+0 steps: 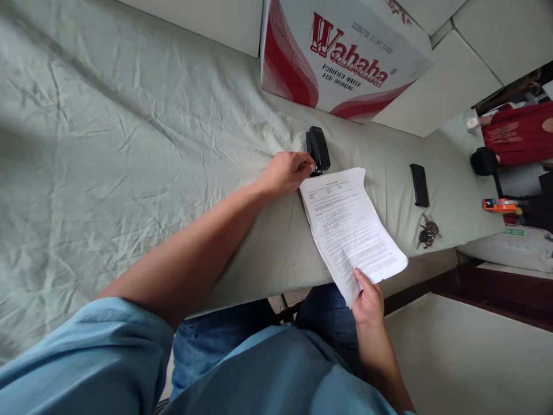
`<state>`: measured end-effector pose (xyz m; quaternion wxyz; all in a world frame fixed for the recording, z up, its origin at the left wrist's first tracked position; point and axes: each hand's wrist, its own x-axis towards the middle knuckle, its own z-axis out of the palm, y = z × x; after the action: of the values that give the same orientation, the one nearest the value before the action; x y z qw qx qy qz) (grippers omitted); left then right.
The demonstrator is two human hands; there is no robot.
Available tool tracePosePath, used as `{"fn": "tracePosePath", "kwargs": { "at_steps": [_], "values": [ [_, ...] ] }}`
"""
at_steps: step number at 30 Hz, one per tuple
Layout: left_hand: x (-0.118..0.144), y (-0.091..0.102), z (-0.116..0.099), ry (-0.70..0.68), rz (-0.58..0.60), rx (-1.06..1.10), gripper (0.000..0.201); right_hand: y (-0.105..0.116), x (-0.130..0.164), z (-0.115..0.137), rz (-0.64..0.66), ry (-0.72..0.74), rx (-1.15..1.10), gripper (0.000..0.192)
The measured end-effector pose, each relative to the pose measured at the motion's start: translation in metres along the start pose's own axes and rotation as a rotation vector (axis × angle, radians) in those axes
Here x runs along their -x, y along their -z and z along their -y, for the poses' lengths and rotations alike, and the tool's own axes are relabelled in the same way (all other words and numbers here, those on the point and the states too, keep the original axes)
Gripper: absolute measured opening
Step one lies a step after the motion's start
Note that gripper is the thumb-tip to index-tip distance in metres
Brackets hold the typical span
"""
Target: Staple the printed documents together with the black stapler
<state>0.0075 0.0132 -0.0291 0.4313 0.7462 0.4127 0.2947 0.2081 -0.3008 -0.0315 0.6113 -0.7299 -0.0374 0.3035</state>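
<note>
Pale green sheeting (129, 144), creased all over, covers the bed that fills most of the view, with a red-and-white Wahaha carton (341, 55) standing at its far edge. Sheaf of printed pages (352, 230) lies partly on the sheet near the bed's edge, its long axis running diagonally from the heading end by the stapler down toward the person's lap, the lower corner hanging past the edge. Right hand (368, 301) pinches that lower corner, thumb on top, fingers curled beneath. Left hand (286, 172) rests loosely closed at the top corner of the pages, fingertips touching the black stapler (318, 149), which points away toward the carton. Further right lie a black phone (419, 184) and a bunch of keys (427, 233)
</note>
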Motion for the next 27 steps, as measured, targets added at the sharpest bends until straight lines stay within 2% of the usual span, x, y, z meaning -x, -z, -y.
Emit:
{"fn": "tracePosePath", "kwargs": {
  "at_steps": [3,6,15,20,27],
  "values": [
    [0.0,0.002,-0.002,0.025,0.063,0.036,0.025,-0.003,0.0,0.0,0.005,0.022,-0.023,0.059],
    [0.0,0.004,-0.004,0.06,0.078,0.002,0.032,-0.008,0.001,0.002,0.021,0.038,-0.039,0.058],
    [-0.003,-0.006,-0.002,0.06,-0.023,-0.139,0.032,-0.015,0.004,0.002,0.02,0.062,-0.013,0.055],
    [-0.001,-0.014,0.006,0.005,-0.092,-0.206,0.041,-0.015,0.006,0.005,0.015,0.07,0.003,0.056],
    [0.004,-0.016,0.007,-0.059,-0.084,-0.186,0.061,-0.023,0.009,0.019,-0.013,0.045,-0.041,0.057]
  ]
}}
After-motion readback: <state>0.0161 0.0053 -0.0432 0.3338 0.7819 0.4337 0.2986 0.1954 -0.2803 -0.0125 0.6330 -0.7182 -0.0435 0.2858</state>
